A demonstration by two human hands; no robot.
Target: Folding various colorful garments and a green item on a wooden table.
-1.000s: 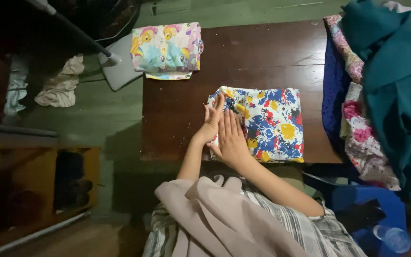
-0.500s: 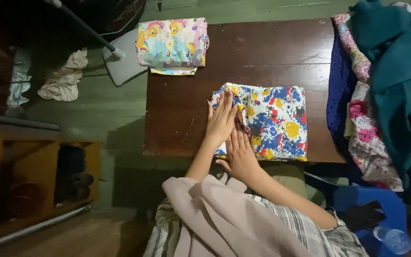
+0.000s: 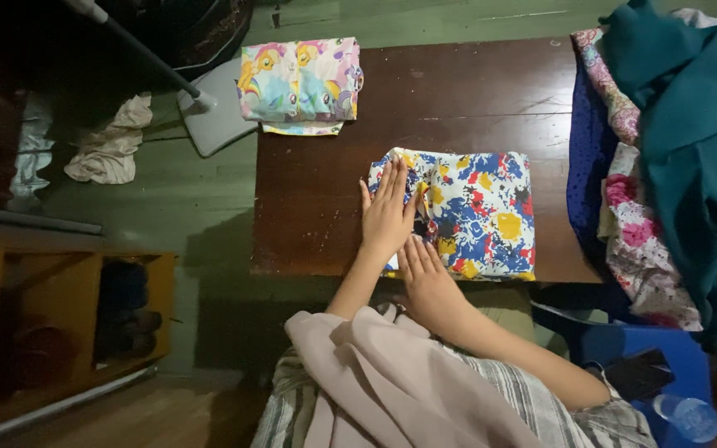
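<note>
A folded cloth with blue, red and yellow splashes (image 3: 475, 207) lies on the dark brown table (image 3: 425, 108) near its front edge. My left hand (image 3: 387, 214) rests flat on the cloth's left part, fingers straight and together. My right hand (image 3: 430, 282) lies flat at the cloth's near left corner, just behind the left hand, fingers spread slightly. Neither hand grips anything. A second folded cloth with pastel cartoon ponies (image 3: 299, 79) sits at the table's far left corner.
A heap of unfolded clothes, teal (image 3: 690, 141), dark blue and pink floral (image 3: 636, 241), fills the right side. A blue stool (image 3: 665, 365) stands below it. A crumpled rag (image 3: 109, 141) lies on the green floor; a wooden shelf (image 3: 60, 323) stands at left.
My right hand has slid back toward me off the cloth's middle to its near edge. My left hand has laid itself flat on the cloth's left part.
</note>
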